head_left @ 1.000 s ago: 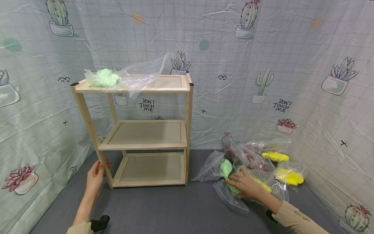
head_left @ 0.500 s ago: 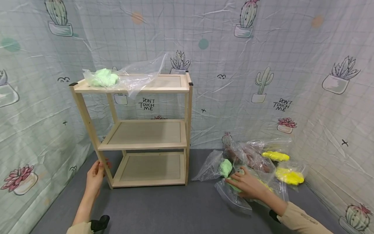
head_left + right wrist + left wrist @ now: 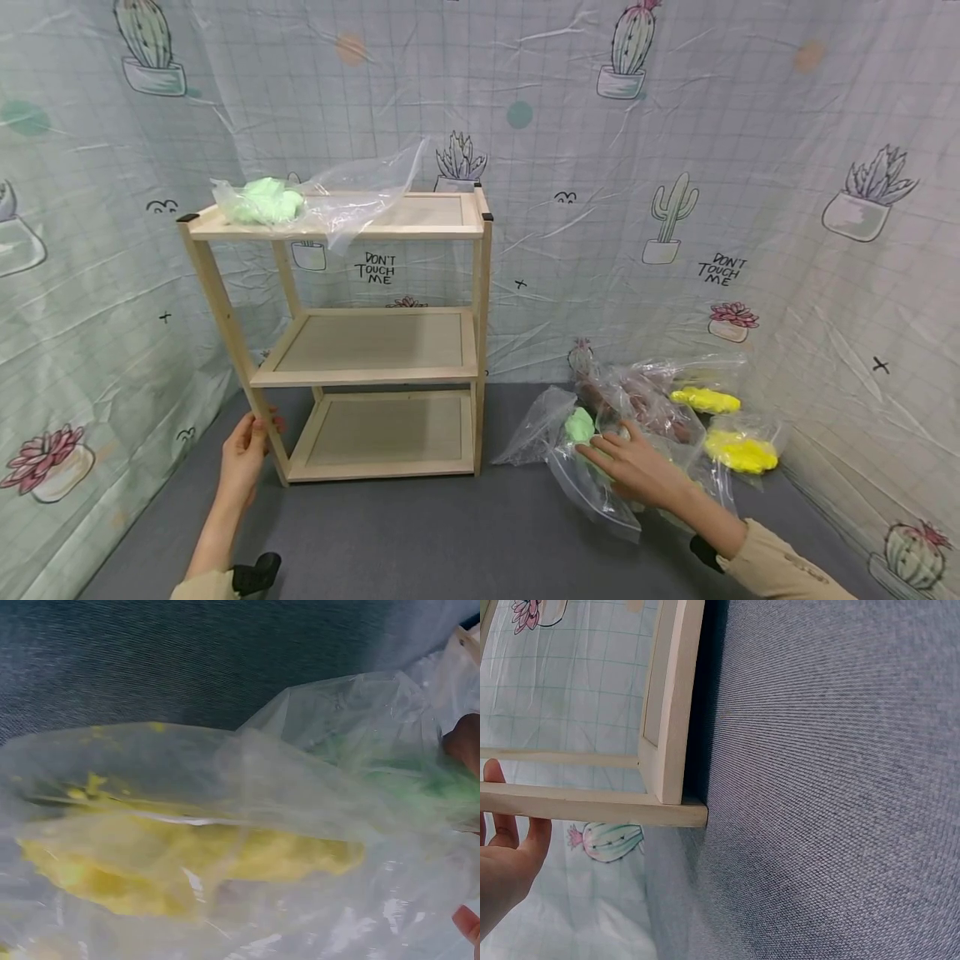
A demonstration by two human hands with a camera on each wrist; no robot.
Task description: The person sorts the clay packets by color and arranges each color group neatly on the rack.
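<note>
My left hand [image 3: 243, 454] grips the front left post [image 3: 262, 410] of a wooden three-tier shelf [image 3: 360, 477]; in the left wrist view the fingers wrap round the post [image 3: 592, 804]. My right hand [image 3: 637, 468] holds a clear plastic bag [image 3: 596, 500] with a pale green, clay-like lump inside, partly hidden under the fingers. The green lump [image 3: 405, 780] shows through the plastic in the right wrist view. Below that hand lies a bag with a yellow lump [image 3: 202, 859]. Another bagged green lump [image 3: 579, 425] lies just beyond the fingertips.
On the top shelf lies a bag with a pale green lump [image 3: 266, 202]. More bags hold brown lumps [image 3: 652, 408] and yellow lumps [image 3: 705, 400] at the back right of the dark grey table [image 3: 420, 542]. A cactus-print curtain [image 3: 555, 208] surrounds the table.
My right hand has shifted slightly, and the bag under it has moved and risen a little, covering the yellow lump beside it. My left hand stays on the post.
</note>
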